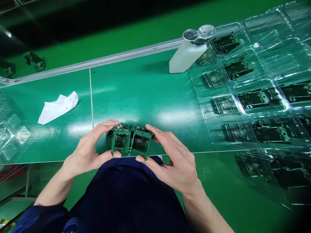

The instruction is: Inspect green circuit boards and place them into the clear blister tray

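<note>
Two green circuit board assemblies stand side by side at the near edge of the green bench, touching or almost touching. My left hand [93, 147] grips the left circuit board assembly [120, 139], thumb at its near edge and fingers at the far one. In the same way my right hand [171, 155] is closed on the right circuit board assembly [141, 142]. Both show open, frame-like faces with dark insides. Whether they are joined to each other I cannot tell.
A white pump bottle [186, 58] stands at the back right. Clear plastic trays [257, 81] with several circuit boards fill the right side. A crumpled white cloth [59, 106] lies at left, near more clear plastic [14, 136]. Behind the metal rail [136, 53] are boards [35, 61].
</note>
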Motion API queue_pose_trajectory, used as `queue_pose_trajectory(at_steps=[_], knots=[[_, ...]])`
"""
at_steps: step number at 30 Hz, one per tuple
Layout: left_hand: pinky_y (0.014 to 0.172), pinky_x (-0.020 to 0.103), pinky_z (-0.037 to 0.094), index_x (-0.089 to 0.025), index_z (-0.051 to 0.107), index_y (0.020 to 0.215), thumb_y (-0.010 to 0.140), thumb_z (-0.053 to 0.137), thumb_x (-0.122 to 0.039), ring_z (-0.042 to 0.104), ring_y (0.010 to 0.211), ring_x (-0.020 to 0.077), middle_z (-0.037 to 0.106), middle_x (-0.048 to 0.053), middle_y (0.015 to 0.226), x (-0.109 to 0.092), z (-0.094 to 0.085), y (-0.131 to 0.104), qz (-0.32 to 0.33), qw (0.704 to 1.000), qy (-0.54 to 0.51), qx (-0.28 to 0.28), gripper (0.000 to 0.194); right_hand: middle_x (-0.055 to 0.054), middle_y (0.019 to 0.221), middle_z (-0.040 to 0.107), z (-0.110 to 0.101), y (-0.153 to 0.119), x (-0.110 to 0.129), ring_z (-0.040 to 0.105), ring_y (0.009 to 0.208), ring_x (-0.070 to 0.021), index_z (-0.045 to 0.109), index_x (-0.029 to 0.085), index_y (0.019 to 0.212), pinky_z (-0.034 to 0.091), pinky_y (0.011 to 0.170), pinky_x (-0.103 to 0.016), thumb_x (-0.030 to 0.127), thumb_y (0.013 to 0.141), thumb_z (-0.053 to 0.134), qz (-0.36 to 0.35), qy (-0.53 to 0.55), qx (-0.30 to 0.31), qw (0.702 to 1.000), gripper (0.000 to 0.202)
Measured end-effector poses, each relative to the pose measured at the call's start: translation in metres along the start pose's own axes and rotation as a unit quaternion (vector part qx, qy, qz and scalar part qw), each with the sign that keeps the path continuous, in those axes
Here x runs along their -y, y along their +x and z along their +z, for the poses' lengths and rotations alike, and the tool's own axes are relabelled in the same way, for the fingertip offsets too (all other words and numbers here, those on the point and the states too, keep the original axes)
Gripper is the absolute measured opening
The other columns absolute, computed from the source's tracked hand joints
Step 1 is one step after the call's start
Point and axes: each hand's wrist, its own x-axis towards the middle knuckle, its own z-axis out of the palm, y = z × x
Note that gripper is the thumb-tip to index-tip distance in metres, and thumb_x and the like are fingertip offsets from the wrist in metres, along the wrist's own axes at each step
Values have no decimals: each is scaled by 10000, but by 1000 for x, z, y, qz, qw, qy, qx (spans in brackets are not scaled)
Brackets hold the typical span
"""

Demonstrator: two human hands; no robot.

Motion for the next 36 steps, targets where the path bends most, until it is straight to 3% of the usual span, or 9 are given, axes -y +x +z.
queue_pose_trajectory(at_steps=[10,16,19,22,25,27,30,33,36], knots=[[1108,436,489,-262,394,1472,784,779,-177,537,1330,262,605,147,1341,0,1,1,3,1000,-2,-15,793,-176,1214,666,-4,3,1,677,1029,-272,488,149,1395,623,799,-408,242,851,737,-4,-32,16,999,606],[826,247,623,-235,554,1281,705,815,-472,726,954,176,720,80,1123,-7,-2,-3,-122,992,-23,-4,675,-63,815,668,-13,8,0,627,685,-177,572,150,1211,577,603,-336,508,841,722,7,-1,36,999,536],[731,215,631,-225,583,1201,690,820,-497,733,897,166,734,56,1023,-10,1,-2,-159,986,-58,-5,625,-23,739,627,-18,7,1,601,632,-150,596,157,1158,563,578,-312,535,869,680,52,-1,70,996,483],[724,246,642,-216,577,1180,697,822,-494,736,905,188,725,74,1033,-11,4,-3,-178,982,-64,5,609,-19,747,637,-20,4,4,616,643,-156,612,169,1169,578,592,-316,534,860,688,82,-10,83,993,485],[840,317,641,-231,528,1269,745,804,-442,724,1002,216,687,117,1192,-9,4,-4,-179,983,-31,22,629,-56,845,686,-19,2,7,652,689,-186,573,156,1260,606,637,-361,529,868,672,83,-58,109,989,550],[927,365,618,-234,452,1393,797,770,-379,688,1113,237,651,143,1284,-6,2,-3,-133,990,13,39,691,-105,945,709,-20,6,8,678,777,-220,537,118,1295,617,695,-391,466,887,658,54,-99,130,985,549],[1036,460,556,-204,430,1455,810,753,-213,601,1257,270,658,140,1284,-1,-8,5,59,986,156,24,722,-156,1093,708,-29,17,6,677,978,-284,539,101,1252,607,781,-434,275,876,666,-66,-175,124,975,433],[1109,451,495,-283,674,1185,735,781,-92,637,1177,222,723,36,1146,4,-26,22,292,894,335,-60,500,-97,1143,714,-49,34,3,659,1085,-295,602,194,1149,583,855,-468,150,839,681,-241,-273,76,928,323],[822,287,615,-407,741,936,712,804,-157,687,770,134,745,-77,865,3,-48,45,424,818,378,-86,342,38,1030,746,-73,50,4,709,932,-193,642,305,1020,594,813,-378,194,826,733,-351,-279,66,891,241]])
